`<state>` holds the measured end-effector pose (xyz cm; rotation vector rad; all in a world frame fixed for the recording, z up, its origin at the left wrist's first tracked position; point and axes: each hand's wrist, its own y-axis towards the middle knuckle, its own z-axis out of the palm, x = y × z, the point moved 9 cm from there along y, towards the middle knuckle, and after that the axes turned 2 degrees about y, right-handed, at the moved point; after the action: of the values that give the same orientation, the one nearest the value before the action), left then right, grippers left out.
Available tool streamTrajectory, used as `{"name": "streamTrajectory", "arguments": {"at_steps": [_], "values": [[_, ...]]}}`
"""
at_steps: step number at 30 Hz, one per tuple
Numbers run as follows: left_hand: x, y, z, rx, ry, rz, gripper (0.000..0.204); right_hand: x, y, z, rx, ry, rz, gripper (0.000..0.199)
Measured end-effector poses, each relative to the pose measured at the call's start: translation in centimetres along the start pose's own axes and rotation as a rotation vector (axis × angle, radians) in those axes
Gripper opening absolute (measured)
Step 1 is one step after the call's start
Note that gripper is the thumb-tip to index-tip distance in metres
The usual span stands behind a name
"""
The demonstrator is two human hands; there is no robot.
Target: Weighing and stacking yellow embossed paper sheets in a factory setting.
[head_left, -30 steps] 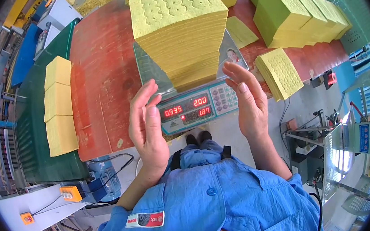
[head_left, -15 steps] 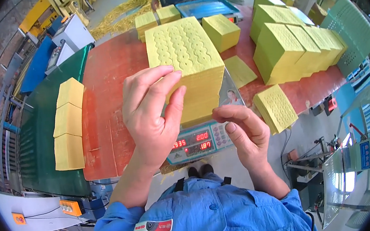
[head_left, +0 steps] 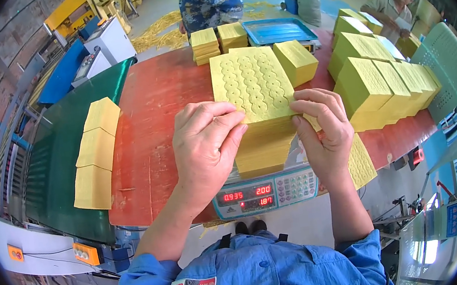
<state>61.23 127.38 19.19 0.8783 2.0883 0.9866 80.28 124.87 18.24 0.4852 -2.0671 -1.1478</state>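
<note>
A tall stack of yellow paper sheets [head_left: 253,87], its top embossed with rows of scalloped marks, stands on a digital scale [head_left: 295,187] with lit red digits. My left hand [head_left: 204,145] pinches the near left part of the stack's top edge between thumb and fingertips. At the near right corner, my right hand [head_left: 327,132] has thumb and fingers closed on the upper sheets. Partly behind my right wrist lies a smaller embossed yellow stack [head_left: 362,163]. The lower part of the tall stack shows between my hands, its upper layers jutting out toward me.
Three yellow paper blocks [head_left: 96,151] lie along the green conveyor belt [head_left: 54,183] at left. Large yellow stacks [head_left: 370,86] fill the red table's [head_left: 144,134] right side. Behind are a blue tray [head_left: 278,30] and more stacks. Two people [head_left: 208,5] are at the far side.
My right hand has risen from near the scale to the stack's right corner. My left hand has moved right along with the view, and its fingertips have closed on the top edge.
</note>
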Motion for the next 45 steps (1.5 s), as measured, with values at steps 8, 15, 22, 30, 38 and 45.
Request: {"name": "streamTrajectory", "arguments": {"at_steps": [8, 15, 22, 30, 38, 45], "values": [[-0.4, 1.2, -0.2, -0.017, 0.076, 0.088, 0.016, 0.2, 1.4, 0.3, -0.018, 0.024, -0.034, 0.019], [-1.3, 0.9, -1.3, -0.086, 0.039, 0.121, 0.018, 1.5, 1.1, -1.5, -0.076, 0.080, -0.023, 0.023], [-6.9, -3.2, -2.5, 0.019, 0.071, 0.338, 0.018, -1.7, -6.7, -0.5, -0.013, 0.960, 0.875, 0.048], [-8.3, -7.2, 0.5, 0.129, 0.040, 0.410, 0.030, -2.5, -11.0, -1.7, 0.024, 0.974, 0.985, 0.048], [-5.1, -11.8, 11.5, 0.131, -1.124, -0.899, 0.043, -5.9, -14.9, -8.2, 0.022, 0.894, 0.967, 0.050], [-10.8, -14.6, 27.4, 0.410, -1.069, -1.148, 0.015, -18.6, -22.0, -17.3, -0.015, 0.437, 1.123, 0.038]]}}
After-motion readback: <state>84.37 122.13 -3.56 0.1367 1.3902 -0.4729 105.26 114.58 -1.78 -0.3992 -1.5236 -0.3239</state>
